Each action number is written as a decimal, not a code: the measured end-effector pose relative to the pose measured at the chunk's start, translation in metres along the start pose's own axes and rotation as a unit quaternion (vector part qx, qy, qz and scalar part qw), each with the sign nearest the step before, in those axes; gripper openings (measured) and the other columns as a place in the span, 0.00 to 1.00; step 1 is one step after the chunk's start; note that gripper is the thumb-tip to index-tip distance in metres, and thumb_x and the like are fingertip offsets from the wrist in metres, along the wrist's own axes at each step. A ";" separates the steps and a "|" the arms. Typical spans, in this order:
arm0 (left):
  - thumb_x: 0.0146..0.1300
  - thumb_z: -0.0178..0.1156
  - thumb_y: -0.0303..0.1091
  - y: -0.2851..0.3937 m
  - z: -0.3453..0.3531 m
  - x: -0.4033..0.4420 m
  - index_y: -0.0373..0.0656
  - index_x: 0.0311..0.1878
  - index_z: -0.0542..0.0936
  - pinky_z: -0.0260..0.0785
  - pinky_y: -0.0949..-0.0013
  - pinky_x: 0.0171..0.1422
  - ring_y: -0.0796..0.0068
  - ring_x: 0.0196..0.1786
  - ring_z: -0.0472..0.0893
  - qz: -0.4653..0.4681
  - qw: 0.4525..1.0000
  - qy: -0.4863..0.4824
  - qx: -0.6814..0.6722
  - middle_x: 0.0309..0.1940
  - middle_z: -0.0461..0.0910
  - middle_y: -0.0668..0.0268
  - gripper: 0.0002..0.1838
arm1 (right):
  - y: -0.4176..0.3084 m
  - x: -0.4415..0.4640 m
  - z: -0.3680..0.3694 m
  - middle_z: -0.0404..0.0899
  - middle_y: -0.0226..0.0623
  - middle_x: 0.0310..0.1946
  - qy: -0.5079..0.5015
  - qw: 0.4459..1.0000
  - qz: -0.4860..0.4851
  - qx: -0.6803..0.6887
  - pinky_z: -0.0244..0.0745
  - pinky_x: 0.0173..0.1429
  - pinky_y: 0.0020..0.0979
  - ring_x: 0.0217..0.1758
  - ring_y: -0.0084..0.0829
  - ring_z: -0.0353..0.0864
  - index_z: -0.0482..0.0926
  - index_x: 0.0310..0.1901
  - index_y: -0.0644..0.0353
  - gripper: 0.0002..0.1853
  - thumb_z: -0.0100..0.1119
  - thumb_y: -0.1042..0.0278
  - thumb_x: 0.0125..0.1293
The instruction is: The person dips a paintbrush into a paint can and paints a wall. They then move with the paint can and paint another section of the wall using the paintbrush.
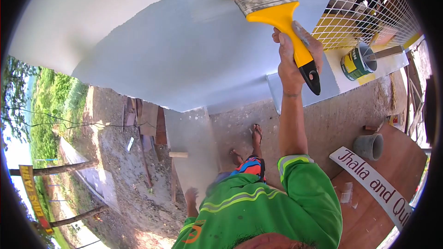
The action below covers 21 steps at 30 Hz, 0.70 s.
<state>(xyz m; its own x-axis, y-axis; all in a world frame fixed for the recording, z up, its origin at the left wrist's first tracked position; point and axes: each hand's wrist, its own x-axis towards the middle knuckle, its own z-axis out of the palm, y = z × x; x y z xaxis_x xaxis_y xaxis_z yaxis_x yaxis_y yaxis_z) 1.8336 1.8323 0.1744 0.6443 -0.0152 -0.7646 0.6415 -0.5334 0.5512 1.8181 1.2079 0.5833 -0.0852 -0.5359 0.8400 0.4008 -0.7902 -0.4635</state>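
My right hand (302,55) is closed around the yellow handle of a wide paintbrush (277,9). The brush has a black handle end and a metal band, and its pale bristles touch the grey-blue painted surface (184,41) at the top. Paint marks show on my fingers. Low beside my green shirt, my left hand (191,196) hangs over a greyish board (198,157); it is small and blurred, so its fingers cannot be made out.
An open paint can (351,64) with a stick in it stands on a ledge by white wire mesh (364,14). Lower right are a grey bucket (368,146), a lettered sign (374,184) and a brown board (392,157). Wood pieces (148,120) lie left of my feet.
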 end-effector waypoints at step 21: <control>0.68 0.50 0.48 -0.001 0.002 0.003 0.40 0.43 0.76 0.72 0.68 0.32 0.68 0.33 0.80 -0.014 1.000 0.007 -0.010 0.38 0.82 0.60 0.19 | -0.003 0.007 -0.015 0.81 0.49 0.33 -0.030 0.997 0.000 -0.077 0.82 0.38 0.32 0.33 0.34 0.84 0.72 0.50 0.64 0.15 0.60 0.80 0.62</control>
<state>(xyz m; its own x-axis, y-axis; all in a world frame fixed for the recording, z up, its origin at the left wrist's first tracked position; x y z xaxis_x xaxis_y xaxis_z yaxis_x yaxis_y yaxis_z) 1.8334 1.8311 0.1709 0.6321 0.0121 -0.7748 0.6675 -0.5164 0.5365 1.8027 1.2022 0.5859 -0.0294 -0.5205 0.8533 0.2553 -0.8293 -0.4971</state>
